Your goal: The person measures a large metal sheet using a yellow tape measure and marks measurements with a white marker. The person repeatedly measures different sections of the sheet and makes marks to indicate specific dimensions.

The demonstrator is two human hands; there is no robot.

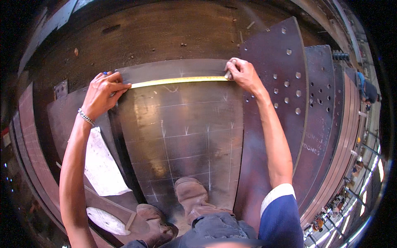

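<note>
A yellow tape measure blade (178, 80) is stretched straight across the far part of a dark metal plate (186, 111). My left hand (103, 91) pinches its left end between thumb and fingers at the plate's left edge. At the other side, my right hand (242, 73) grips the tape near the plate's right edge; a small pale piece shows between those fingers, too small to name. White chalk lines, some with arrow marks, run along and across the plate below the tape.
Dark plates with punched holes (285, 78) lie to the right, overlapping. A white paper sheet (103, 165) rests on the left beside the plate. My boots (192, 196) are at the near edge, one on the plate. A person (368, 89) is at the far right.
</note>
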